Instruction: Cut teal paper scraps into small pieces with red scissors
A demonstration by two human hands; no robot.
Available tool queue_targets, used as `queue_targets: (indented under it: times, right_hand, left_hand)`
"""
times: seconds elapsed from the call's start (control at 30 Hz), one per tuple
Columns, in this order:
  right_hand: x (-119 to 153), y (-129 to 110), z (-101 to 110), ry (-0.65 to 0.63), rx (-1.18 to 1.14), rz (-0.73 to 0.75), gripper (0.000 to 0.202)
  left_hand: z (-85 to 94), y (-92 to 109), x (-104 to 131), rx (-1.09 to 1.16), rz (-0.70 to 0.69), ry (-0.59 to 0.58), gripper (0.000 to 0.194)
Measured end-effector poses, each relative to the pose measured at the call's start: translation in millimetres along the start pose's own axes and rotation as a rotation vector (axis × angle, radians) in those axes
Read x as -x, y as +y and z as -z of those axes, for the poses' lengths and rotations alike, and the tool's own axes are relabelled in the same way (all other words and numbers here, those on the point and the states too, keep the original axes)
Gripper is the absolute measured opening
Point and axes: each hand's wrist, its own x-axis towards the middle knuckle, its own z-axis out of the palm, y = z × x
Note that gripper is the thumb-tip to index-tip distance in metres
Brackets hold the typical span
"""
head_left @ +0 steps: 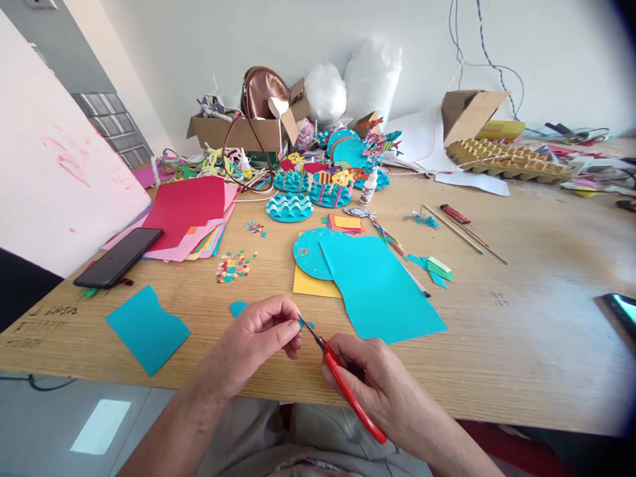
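Observation:
My left hand (271,331) pinches a tiny blue scrap (301,323) near the table's front edge. Closed around the red-handled scissors (348,391) is my right hand (370,371), with the blades pointing up and left at the scrap by my left fingertips. A small blue piece (238,308) lies just behind my left hand, partly hidden. Beyond my right hand rests a large blue sheet (382,285), overlapping a round blue piece (313,255) and a yellow sheet (313,283). Another blue piece (148,329) lies at the left.
A black phone (118,257) sits by stacked coloured paper (186,212). Small paper dots (233,267) lie mid-table. Decorated blue pieces (289,207), a glue bottle (368,188) and a cardboard box (233,132) stand behind. Sticks (462,232) and egg trays (507,161) are at the right.

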Motion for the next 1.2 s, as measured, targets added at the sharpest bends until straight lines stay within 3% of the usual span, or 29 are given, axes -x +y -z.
queue_targets:
  times: [0.43, 0.63, 1.2]
  right_hand:
    - [0.2, 1.8, -2.2, 0.025, 0.071, 0.017, 0.028]
    - [1.7, 2.6, -1.1, -0.002, 0.067, 0.017, 0.03]
    - [-0.1, -2.4, 2.0, -0.085, -0.111, -0.041, 0.031]
  left_hand:
    - [0.3, 5.1, -2.2, -0.055, 0.043, 0.01, 0.009]
    - [6.6, 10.7, -2.4, -0.139, 0.072, -0.062, 0.011]
    - [13.0, 6.6, -3.3, -0.128, 0.074, -0.095, 0.01]
